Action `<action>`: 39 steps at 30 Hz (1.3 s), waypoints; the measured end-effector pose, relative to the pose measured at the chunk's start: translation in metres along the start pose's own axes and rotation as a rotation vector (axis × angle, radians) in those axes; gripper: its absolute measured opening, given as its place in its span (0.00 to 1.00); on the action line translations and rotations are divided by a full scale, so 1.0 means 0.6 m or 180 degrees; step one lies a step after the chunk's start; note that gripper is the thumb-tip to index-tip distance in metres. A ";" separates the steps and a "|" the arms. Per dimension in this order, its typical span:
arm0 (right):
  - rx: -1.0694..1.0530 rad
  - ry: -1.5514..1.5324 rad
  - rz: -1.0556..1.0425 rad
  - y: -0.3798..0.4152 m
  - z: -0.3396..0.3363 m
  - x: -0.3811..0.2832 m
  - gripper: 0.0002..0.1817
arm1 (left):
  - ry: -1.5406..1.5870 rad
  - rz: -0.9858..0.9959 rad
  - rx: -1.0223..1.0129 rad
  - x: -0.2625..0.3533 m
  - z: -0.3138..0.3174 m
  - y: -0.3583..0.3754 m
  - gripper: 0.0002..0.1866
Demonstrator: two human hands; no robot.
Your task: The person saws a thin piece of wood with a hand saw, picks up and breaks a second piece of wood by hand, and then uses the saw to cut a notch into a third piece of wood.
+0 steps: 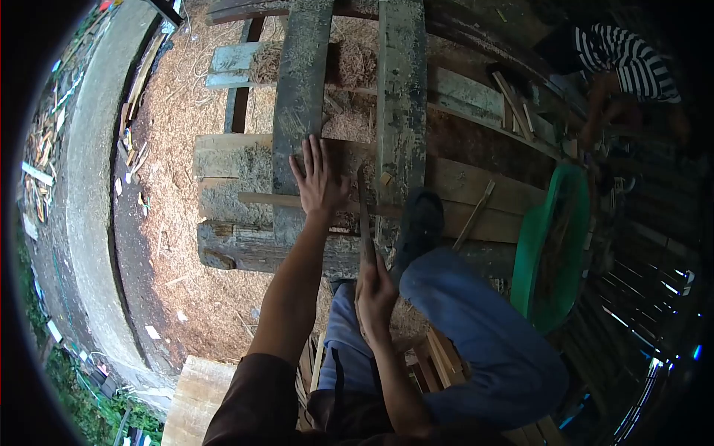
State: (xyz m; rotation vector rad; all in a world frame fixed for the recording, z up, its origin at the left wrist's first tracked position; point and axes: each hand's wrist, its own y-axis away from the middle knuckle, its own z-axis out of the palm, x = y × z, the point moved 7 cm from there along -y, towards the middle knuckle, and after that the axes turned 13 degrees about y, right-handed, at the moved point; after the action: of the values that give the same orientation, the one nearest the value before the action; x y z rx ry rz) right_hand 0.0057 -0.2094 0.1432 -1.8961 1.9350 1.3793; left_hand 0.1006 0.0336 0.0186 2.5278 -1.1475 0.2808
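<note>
A narrow wooden strip (pixel 260 199) lies crosswise over the dark planks of the workbench (pixel 300 97). My left hand (pixel 321 182) presses down beside and over this strip with its fingers spread. To its right, my right hand (pixel 375 297) is wrapped round the handle of a long thin saw (pixel 364 215), whose blade points away from me across the strip. My foot in a dark shoe (pixel 421 227) rests on the bench near the strip's right part, just right of the blade. A small wood chip (pixel 386 178) sits on the plank beyond.
A green plastic chair (pixel 526 256) stands to the right of the bench. At the upper right a person in a striped shirt (pixel 632 63) bends over. A loose stick (pixel 476 212) lies on the bench. Wood shavings (pixel 186 223) cover the ground, beside a concrete ledge (pixel 89 186) at left.
</note>
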 end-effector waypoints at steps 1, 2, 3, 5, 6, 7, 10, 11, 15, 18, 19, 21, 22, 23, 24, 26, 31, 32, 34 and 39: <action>-0.0116 -0.0194 0.0205 0.002 0.004 0.005 0.23 | 0.0062 0.0033 0.0011 -0.002 0.001 0.001 0.56; -0.0237 -0.0372 0.0362 -0.008 0.010 0.005 0.23 | 0.0142 0.0045 0.0064 -0.005 0.001 -0.012 0.56; 0.0100 -0.0741 -0.0206 0.026 -0.019 -0.033 0.24 | 0.0161 -0.0019 0.0071 -0.009 0.000 -0.015 0.56; 0.0063 -0.0501 -0.0043 0.035 -0.027 -0.012 0.24 | 0.0053 0.0032 0.0078 -0.003 -0.001 -0.010 0.56; 0.0074 -0.0340 0.0075 0.035 -0.024 0.000 0.25 | 0.0048 0.0061 0.0071 -0.001 0.001 -0.014 0.56; 0.0309 -0.0012 -0.0293 0.009 -0.013 -0.008 0.24 | -0.0026 0.0040 0.0128 -0.003 -0.001 -0.019 0.56; -0.0132 0.0188 0.0064 -0.036 0.017 -0.001 0.23 | 0.0069 0.0019 0.0120 -0.005 0.004 -0.002 0.56; -0.0133 0.0183 0.0017 -0.022 0.009 -0.010 0.23 | 0.0228 0.0027 0.0101 -0.007 0.004 -0.011 0.55; 0.0264 -0.0373 -0.0300 0.013 -0.004 0.004 0.21 | 0.0253 0.0052 0.0180 -0.005 -0.001 -0.010 0.54; 0.0414 0.0110 -0.0481 -0.019 0.004 -0.037 0.22 | 0.0093 0.0037 0.0160 -0.004 -0.001 -0.006 0.54; 0.0246 -0.0017 -0.0277 -0.011 0.006 -0.005 0.24 | 0.0116 0.0043 0.0167 -0.004 -0.001 -0.010 0.55; 0.0160 -0.0238 -0.0336 0.034 -0.023 -0.033 0.26 | 0.0155 0.0025 0.0193 -0.006 0.000 -0.021 0.55; 0.0135 -0.0216 -0.0351 0.035 -0.027 -0.026 0.26 | 0.0195 0.0036 0.0204 -0.006 0.001 -0.018 0.55; -0.0028 -0.0226 -0.0021 0.036 -0.025 0.002 0.26 | 0.0228 0.0050 0.0197 -0.007 0.004 -0.010 0.55; -0.0147 -0.0282 0.0296 0.029 -0.011 0.031 0.26 | 0.0216 0.0076 0.0212 -0.007 0.000 -0.016 0.55; 0.0401 0.0004 -0.0308 -0.002 -0.005 0.011 0.26 | 0.0156 0.0035 0.0171 -0.005 0.001 -0.010 0.56; 0.0386 0.0048 -0.0620 0.036 -0.014 0.043 0.28 | 0.0074 0.0034 0.0209 -0.008 -0.007 -0.027 0.56; 0.0189 0.0041 -0.0200 0.057 -0.024 0.069 0.28 | 0.0021 0.0013 0.0116 -0.008 0.005 -0.011 0.57; 0.0109 -0.0276 0.0082 0.009 -0.014 0.013 0.27 | -0.0025 0.0029 0.0117 -0.011 0.008 -0.023 0.57; -0.0186 0.0045 0.0055 -0.031 0.005 -0.014 0.24 | 0.0223 0.0104 0.0268 -0.004 -0.003 -0.007 0.56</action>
State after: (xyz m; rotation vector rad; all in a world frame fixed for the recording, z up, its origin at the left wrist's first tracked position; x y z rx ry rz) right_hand 0.0218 -0.1977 0.1371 -1.9240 1.9431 1.4465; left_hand 0.1022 0.0389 0.0185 2.5514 -1.1738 0.4311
